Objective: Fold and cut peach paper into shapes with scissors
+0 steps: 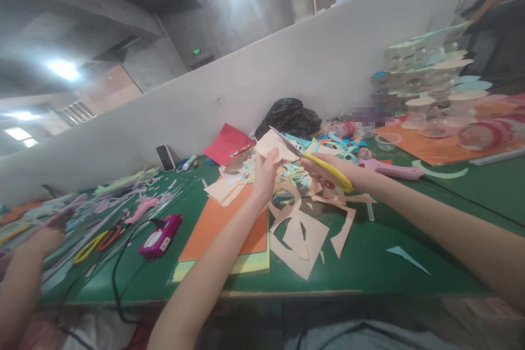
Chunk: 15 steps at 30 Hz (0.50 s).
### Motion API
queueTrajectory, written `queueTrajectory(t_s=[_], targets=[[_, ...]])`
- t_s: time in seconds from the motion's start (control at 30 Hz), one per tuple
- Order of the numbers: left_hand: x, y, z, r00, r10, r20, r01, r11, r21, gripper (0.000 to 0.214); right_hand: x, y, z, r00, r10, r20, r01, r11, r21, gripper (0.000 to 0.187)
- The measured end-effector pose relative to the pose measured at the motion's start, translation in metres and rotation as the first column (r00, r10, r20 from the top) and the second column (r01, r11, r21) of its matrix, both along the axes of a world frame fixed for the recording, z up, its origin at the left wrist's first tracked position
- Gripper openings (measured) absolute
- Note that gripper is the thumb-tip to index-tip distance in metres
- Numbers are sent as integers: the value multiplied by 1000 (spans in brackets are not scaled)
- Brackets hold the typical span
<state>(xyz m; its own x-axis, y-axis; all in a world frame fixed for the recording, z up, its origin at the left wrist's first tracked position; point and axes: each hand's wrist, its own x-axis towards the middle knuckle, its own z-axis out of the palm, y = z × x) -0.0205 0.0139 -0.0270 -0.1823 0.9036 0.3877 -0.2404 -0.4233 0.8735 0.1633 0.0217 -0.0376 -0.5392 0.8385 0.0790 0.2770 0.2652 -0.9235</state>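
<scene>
My left hand (266, 174) is raised above the green table (369, 262) and pinches a piece of beige paper (271, 145). My right hand (326, 169) grips yellow-handled scissors (324, 167), whose blades point up and left into the edge of that paper. Under both hands lie beige paper offcuts (305, 235) and many small coloured scraps.
Orange and yellow sheets (223, 229) lie left of centre. A magenta glue gun (159, 236) with a black cord, a pink glue gun (389, 168), a phone (165, 157), a red sheet (227, 144) and a black bag (289, 117) stand about. Another person's hand (43, 240) works at far left. A white partition (287, 71) backs the table.
</scene>
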Motion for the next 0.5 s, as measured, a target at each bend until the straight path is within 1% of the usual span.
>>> queueTrajectory(t_s=[0.2, 0.37, 0.5], targets=[[3, -1, -1, 1000, 14, -9, -14, 1000, -1, 23, 3, -10, 8, 999, 23, 33, -25, 997, 67, 62], [3, 0, -9, 997, 29, -75, -30, 999, -12, 30, 0, -7, 4, 998, -5, 66, -2, 996, 93, 62], [4, -1, -11, 997, 29, -78, -33, 998, -49, 33, -2, -10, 7, 994, -23, 108, 13, 996, 91, 65]])
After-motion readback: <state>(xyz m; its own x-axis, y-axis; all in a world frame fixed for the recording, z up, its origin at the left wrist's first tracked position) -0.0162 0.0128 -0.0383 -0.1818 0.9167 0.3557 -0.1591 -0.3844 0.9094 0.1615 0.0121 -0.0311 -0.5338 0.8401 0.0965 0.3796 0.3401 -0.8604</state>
